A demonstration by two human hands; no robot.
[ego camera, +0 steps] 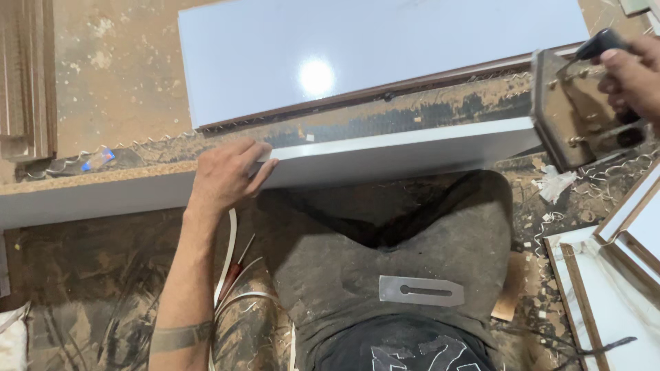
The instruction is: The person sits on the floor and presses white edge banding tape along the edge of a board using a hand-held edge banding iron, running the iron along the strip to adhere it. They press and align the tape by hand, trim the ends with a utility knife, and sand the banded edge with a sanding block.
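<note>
Left hand just left of centre, palm down, fingers together and stretched toward 3 o'clock, thumb tucked beneath. Bare left forearm running down from the wrist toward 7 o'clock, out of frame at the bottom edge, with a dark band around it near that edge. Right hand at far 2 o'clock, partly cut off by the frame, fingers curled closed in a grip, knuckles facing the camera. Hands well apart.

This is a carpentry workshop. The dusty floor is covered with wood shavings and sawdust. White laminated boards lie across the upper frame, more panels at the lower right, and stacked wooden strips at the upper left.
</note>
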